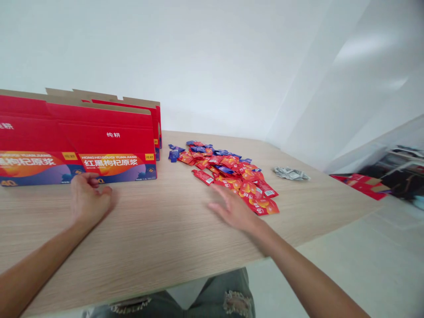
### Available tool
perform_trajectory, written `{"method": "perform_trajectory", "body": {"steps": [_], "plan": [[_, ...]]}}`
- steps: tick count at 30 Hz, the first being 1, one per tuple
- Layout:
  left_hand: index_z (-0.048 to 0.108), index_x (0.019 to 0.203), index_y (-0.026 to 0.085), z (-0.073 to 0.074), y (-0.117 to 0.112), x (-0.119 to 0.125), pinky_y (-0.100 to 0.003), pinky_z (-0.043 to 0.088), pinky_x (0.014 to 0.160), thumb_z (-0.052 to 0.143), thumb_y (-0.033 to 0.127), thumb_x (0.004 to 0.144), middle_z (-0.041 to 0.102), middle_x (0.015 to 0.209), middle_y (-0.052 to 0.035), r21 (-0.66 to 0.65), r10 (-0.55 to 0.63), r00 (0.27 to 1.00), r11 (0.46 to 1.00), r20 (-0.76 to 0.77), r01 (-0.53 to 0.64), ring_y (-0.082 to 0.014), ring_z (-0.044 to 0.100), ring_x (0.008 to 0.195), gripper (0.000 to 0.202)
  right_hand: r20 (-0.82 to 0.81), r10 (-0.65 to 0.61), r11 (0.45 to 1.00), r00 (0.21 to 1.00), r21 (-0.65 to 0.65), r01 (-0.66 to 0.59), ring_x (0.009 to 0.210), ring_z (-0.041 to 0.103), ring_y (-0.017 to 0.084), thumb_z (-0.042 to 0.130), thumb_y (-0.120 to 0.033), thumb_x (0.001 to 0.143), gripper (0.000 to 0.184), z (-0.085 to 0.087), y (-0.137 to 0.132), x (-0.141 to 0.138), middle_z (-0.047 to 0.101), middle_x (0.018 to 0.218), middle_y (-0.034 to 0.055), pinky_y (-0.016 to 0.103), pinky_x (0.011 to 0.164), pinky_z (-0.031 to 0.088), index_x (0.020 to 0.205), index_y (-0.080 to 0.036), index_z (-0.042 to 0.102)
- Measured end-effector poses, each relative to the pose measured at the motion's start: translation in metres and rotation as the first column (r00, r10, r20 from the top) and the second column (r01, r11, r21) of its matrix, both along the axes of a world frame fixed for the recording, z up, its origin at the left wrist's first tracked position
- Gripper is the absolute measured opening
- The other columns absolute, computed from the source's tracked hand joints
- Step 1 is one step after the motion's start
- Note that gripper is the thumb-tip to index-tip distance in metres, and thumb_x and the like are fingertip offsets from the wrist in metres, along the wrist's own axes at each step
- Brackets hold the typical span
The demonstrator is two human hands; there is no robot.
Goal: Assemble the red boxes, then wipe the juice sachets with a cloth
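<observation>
Jeans show below the table edge. On the tabletop, the left hand rests with fingers loosely curled, gripping nothing, just in front of a red box that stands upright at the left. The right hand lies flat, fingers spread and empty, at the near edge of a pile of sachets; whether it touches them cannot be told. A crumpled wrapper lies beyond the pile.

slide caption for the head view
Right hand flat beside red sachets on the table; left hand by the red boxes.
</observation>
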State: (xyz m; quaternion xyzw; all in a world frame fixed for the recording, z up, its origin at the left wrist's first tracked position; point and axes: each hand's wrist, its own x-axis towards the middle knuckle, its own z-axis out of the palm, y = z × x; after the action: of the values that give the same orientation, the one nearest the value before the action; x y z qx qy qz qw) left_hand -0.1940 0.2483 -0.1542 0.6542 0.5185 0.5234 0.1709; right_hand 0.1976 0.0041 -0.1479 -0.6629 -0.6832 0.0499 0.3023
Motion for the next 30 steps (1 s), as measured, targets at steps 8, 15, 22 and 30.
{"method": "perform_trajectory", "body": {"steps": [8, 15, 22, 30], "plan": [[0.062, 0.109, 0.021, -0.009, -0.051, 0.048, -0.038, 0.056, 0.069, 0.063, 0.033, 0.076, 0.06, 0.09, -0.002, 0.034, -0.332, 0.922, 0.938, -0.199, 0.345, -0.022, 0.062, 0.071, 0.035, 0.007, -0.776, 0.614, 0.631, -0.219, 0.758, 0.162, 0.056, 0.041, 0.033, -0.055, 0.114, 0.081, 0.006, -0.035, 0.155, 0.055, 0.173, 0.0308, 0.056, 0.134, 0.044, 0.172, 0.0, 0.046], [0.069, 0.107, 0.019, -0.017, -0.083, 0.073, -0.033, 0.053, 0.067, 0.053, 0.022, 0.095, 0.064, 0.086, -0.0031, 0.139, -0.559, 0.725, 0.746, -0.402, 0.652, -0.0193, 0.063, 0.068, 0.02, 0.084, -0.669, 0.705, 0.738, -0.242, 0.667, 0.166, 0.052, 0.037, 0.038, -0.056, 0.115, 0.072, -0.01, -0.024, 0.155, 0.056, 0.176, 0.0218, 0.054, 0.139, 0.036, 0.169, -0.013, 0.056], [0.068, 0.107, 0.021, -0.018, -0.108, 0.095, -0.031, 0.053, 0.068, 0.05, 0.014, 0.097, 0.069, 0.094, -0.0056, 0.054, -0.665, 0.595, 0.645, -0.451, 0.762, -0.0179, 0.065, 0.07, 0.022, 0.154, -0.56, 0.769, 0.814, -0.27, 0.579, 0.169, 0.048, 0.037, 0.042, -0.064, 0.114, 0.078, -0.02, -0.021, 0.135, 0.05, 0.18, 0.0223, 0.056, 0.141, 0.033, 0.172, -0.013, 0.054], [0.069, 0.108, 0.021, -0.024, -0.124, 0.11, -0.038, 0.06, 0.084, 0.054, 0.007, 0.092, 0.075, 0.104, -0.0099, 0.055, -0.672, 0.527, 0.589, -0.52, 0.806, -0.025, 0.075, 0.094, 0.025, 0.177, -0.423, 0.847, 0.888, -0.271, 0.458, 0.172, 0.042, 0.036, 0.035, -0.072, 0.115, 0.084, -0.028, 0.002, 0.076, 0.047, 0.182, 0.0226, 0.06, 0.142, 0.026, 0.178, -0.017, 0.046]]}}
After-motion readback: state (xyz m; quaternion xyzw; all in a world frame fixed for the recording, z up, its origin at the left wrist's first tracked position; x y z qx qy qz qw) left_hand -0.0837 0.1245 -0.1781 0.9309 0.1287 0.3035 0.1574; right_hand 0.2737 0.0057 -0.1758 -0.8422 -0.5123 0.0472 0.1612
